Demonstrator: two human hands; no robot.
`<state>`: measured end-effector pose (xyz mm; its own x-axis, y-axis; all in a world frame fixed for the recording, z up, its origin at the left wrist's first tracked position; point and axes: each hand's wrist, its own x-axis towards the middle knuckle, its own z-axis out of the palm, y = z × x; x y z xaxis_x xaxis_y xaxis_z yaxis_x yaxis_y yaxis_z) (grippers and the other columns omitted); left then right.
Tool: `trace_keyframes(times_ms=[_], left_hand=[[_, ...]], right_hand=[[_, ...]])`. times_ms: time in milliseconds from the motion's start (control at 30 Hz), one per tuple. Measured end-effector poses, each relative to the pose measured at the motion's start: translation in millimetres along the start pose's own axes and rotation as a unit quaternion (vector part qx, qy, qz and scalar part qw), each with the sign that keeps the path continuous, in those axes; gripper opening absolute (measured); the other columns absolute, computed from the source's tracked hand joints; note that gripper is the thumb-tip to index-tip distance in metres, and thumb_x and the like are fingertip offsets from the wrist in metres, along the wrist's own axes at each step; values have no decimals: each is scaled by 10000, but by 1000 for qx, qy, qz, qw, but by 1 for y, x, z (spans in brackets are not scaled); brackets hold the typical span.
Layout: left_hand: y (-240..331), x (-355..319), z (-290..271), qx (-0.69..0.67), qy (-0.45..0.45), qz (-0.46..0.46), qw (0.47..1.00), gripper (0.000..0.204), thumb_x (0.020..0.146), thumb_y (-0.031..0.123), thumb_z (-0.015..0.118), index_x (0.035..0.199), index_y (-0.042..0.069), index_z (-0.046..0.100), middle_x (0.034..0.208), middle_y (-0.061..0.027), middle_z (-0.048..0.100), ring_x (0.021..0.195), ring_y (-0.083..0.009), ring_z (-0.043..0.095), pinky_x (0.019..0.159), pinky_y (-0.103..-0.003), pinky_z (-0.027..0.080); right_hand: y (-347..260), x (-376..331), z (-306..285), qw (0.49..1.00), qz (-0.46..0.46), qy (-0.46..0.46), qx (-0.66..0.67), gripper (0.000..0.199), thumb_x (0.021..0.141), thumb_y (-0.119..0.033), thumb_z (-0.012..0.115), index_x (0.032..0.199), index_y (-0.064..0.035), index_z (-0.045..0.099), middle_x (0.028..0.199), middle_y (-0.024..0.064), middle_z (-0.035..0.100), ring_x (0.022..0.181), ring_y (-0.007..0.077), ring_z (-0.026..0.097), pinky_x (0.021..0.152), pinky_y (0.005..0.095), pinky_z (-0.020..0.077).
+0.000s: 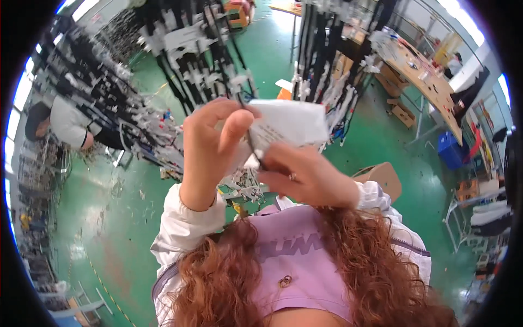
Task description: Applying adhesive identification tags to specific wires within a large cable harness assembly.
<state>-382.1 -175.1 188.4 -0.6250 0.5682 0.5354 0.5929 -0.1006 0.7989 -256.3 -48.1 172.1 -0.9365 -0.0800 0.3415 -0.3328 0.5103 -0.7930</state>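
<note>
A thin black cable (253,144) runs between my two hands in front of my chest. Its upper part is pinched between the thumb and fingers of my left hand (210,141). Lower down, my right hand (313,175) is closed around the same cable, its fingers a little smeared by motion. Just beyond the hands is a white printed sheet or bag (299,117); its lower left part lies behind the cable and fingers, and I cannot tell whether a hand grips it.
Bundles of black cables with white connectors (188,49) hang ahead, with more bundles (327,54) to the right. At left a person (68,122) bends near other cables. On the right stand a long worktable (430,82), a blue bin (451,150) and a brown chair (384,180).
</note>
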Motion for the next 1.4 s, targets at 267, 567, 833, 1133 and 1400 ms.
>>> trace_keyframes(times_ms=[267, 567, 833, 1133, 1400], left_hand=[[-23, 9, 28, -100, 77, -34, 991, 211, 880, 111, 534, 783, -37, 647, 580, 22, 529, 510, -24, 429, 476, -196, 344], [-28, 6, 20, -194, -118, -63, 972, 203, 883, 105, 502, 876, -48, 636, 963, -102, 620, 653, -77, 544, 606, -199, 421], [-16, 11, 15, -14, -138, 4, 990, 176, 871, 65, 486, 915, -35, 625, 871, -126, 620, 645, -136, 559, 590, -256, 436], [-16, 19, 9, 102, -129, 138, 977, 148, 845, 58, 491, 865, -19, 616, 893, -132, 610, 709, -294, 592, 622, -320, 463], [-11, 19, 9, 116, -158, 133, 972, 145, 847, 62, 492, 840, -23, 609, 844, -150, 604, 701, -306, 584, 618, -338, 461]], right_hand=[[54, -22, 5, 961, 4, 275, -39, 206, 806, -151, 631, 937, -31, 524, 769, 116, 575, 705, 239, 591, 604, 342, 448], [56, 12, -19, 858, 45, 355, 369, 178, 878, -172, 571, 946, -8, 558, 790, -23, 579, 705, 38, 507, 641, 195, 412], [25, 31, -48, 883, -189, 293, -313, 444, 705, -140, 681, 1084, -23, 483, 951, 125, 495, 860, 294, 504, 748, 360, 421], [9, 50, -54, 941, -133, 81, -302, 109, 760, -107, 596, 830, -39, 548, 802, 92, 528, 730, 284, 572, 625, 357, 473], [9, 49, -50, 902, -125, 70, -406, 100, 756, -94, 588, 791, -12, 542, 809, 106, 540, 707, 276, 591, 595, 340, 496]])
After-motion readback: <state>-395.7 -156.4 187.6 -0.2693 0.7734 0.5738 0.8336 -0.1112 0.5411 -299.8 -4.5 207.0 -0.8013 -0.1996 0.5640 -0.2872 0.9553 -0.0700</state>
